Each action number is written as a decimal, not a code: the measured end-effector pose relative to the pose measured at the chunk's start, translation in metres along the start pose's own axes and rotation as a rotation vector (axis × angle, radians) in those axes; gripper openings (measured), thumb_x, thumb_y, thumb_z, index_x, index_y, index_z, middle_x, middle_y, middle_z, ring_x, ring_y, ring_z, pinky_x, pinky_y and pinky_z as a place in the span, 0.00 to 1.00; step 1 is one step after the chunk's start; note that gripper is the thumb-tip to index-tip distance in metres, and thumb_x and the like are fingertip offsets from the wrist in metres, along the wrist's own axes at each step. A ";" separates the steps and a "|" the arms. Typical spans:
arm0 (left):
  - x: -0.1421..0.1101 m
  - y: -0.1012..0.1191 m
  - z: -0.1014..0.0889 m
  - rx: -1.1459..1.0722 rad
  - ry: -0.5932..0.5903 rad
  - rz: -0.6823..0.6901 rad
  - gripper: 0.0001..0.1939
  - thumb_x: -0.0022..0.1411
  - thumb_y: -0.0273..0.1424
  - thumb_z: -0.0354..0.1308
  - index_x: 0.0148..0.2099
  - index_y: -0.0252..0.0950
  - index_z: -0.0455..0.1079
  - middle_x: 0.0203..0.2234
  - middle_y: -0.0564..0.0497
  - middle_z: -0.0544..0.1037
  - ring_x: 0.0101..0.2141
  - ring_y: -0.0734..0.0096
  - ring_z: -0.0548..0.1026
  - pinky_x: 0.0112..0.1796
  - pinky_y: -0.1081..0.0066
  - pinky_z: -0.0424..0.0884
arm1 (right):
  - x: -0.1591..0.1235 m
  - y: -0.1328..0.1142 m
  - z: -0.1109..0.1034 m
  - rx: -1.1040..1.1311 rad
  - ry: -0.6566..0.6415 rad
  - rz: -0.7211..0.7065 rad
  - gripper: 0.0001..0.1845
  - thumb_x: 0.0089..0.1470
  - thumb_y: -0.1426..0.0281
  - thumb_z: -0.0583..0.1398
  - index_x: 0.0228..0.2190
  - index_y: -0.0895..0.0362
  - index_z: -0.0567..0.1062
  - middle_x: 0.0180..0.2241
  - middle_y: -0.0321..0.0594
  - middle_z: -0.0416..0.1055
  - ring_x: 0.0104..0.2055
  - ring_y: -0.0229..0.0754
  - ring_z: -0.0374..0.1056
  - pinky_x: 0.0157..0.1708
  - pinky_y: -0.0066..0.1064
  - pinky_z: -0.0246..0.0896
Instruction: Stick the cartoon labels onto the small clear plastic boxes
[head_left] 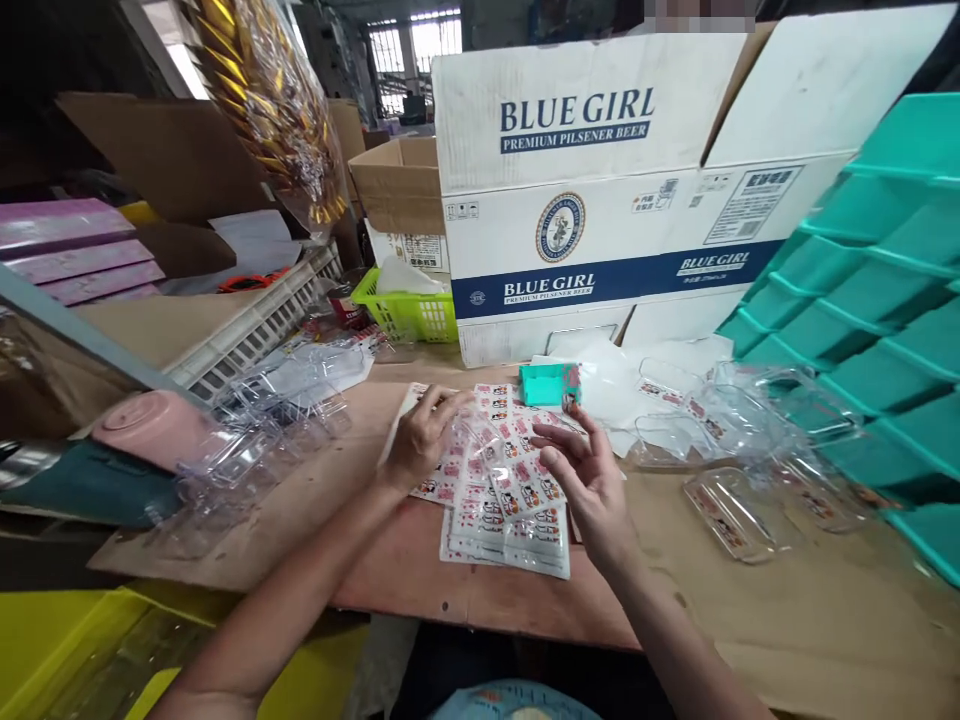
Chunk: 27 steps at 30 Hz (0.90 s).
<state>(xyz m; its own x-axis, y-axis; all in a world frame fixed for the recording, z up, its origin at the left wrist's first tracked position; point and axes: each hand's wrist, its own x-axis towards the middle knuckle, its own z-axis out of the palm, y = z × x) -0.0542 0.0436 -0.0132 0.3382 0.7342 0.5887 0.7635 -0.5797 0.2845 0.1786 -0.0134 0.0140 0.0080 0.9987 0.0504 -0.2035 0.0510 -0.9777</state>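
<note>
Item: small printed sticker, at the index fingertip of my right hand, eleven o'clock from its palm; long axis roughly twelve-to-six; my left hand farther off. Right: thumb and fingers apart, index raised. Left: bent over printed sheets, nine o'clock from my right; whether gripping, I cannot say.

A large white-and-blue rectangular cardboard box reads "BLUE GIRL PREMIUM PILSENER BEER" on its upper flap and blue band ("BLUE GIRL" repeats rightward)
</note>
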 end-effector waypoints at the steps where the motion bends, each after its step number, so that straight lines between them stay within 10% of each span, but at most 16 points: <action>1: 0.002 0.011 0.003 -0.025 0.013 0.070 0.26 0.65 0.20 0.44 0.63 0.40 0.62 0.44 0.45 0.70 0.43 0.66 0.74 0.43 0.68 0.73 | 0.004 0.001 0.001 0.001 -0.038 0.053 0.47 0.48 0.55 0.69 0.63 0.47 0.54 0.51 0.47 0.70 0.54 0.50 0.69 0.51 0.44 0.66; 6: 0.004 0.046 0.015 -0.100 -0.062 0.240 0.28 0.69 0.26 0.45 0.69 0.40 0.51 0.48 0.43 0.70 0.47 0.63 0.73 0.47 0.64 0.74 | 0.003 0.013 -0.002 0.017 -0.108 0.201 0.64 0.43 0.57 0.72 0.69 0.50 0.41 0.41 0.43 0.73 0.47 0.50 0.72 0.50 0.47 0.69; 11: -0.029 0.005 0.009 0.199 -0.168 -0.220 0.42 0.58 0.49 0.61 0.67 0.33 0.53 0.57 0.35 0.65 0.58 0.42 0.63 0.55 0.45 0.64 | -0.013 0.006 -0.047 -0.026 0.155 0.062 0.66 0.40 0.60 0.74 0.68 0.45 0.42 0.47 0.45 0.70 0.51 0.50 0.71 0.51 0.43 0.70; 16: -0.067 -0.042 0.011 0.141 -0.159 -0.369 0.10 0.67 0.33 0.48 0.43 0.37 0.69 0.38 0.45 0.72 0.44 0.56 0.71 0.49 0.55 0.68 | -0.022 -0.003 -0.074 -0.044 0.270 -0.010 0.66 0.39 0.61 0.74 0.68 0.44 0.42 0.48 0.45 0.69 0.52 0.49 0.70 0.53 0.40 0.69; 21: -0.055 -0.036 0.017 0.102 -0.172 -0.340 0.12 0.66 0.38 0.52 0.46 0.38 0.68 0.43 0.45 0.72 0.46 0.58 0.71 0.49 0.58 0.68 | -0.031 -0.001 -0.071 -0.059 0.220 -0.084 0.62 0.43 0.62 0.73 0.68 0.42 0.42 0.50 0.44 0.68 0.50 0.46 0.71 0.51 0.40 0.71; 24: -0.049 -0.028 0.019 0.156 -0.288 -0.373 0.30 0.55 0.45 0.63 0.56 0.38 0.65 0.55 0.41 0.67 0.54 0.46 0.65 0.53 0.49 0.65 | -0.037 -0.002 -0.076 -0.107 0.221 -0.137 0.60 0.45 0.63 0.72 0.67 0.40 0.42 0.51 0.43 0.68 0.52 0.46 0.69 0.52 0.41 0.70; 27: -0.050 -0.029 0.021 0.114 -0.284 -0.340 0.22 0.56 0.36 0.61 0.52 0.39 0.68 0.51 0.43 0.69 0.52 0.51 0.67 0.53 0.52 0.65 | -0.041 -0.005 -0.081 -0.124 0.240 -0.149 0.59 0.45 0.63 0.72 0.67 0.40 0.43 0.51 0.43 0.68 0.54 0.46 0.68 0.54 0.42 0.68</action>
<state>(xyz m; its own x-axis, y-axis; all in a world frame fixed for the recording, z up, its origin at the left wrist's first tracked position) -0.0818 0.0313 -0.0670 0.1828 0.9531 0.2411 0.9074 -0.2579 0.3318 0.2588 -0.0543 0.0000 0.2627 0.9515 0.1599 -0.0623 0.1821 -0.9813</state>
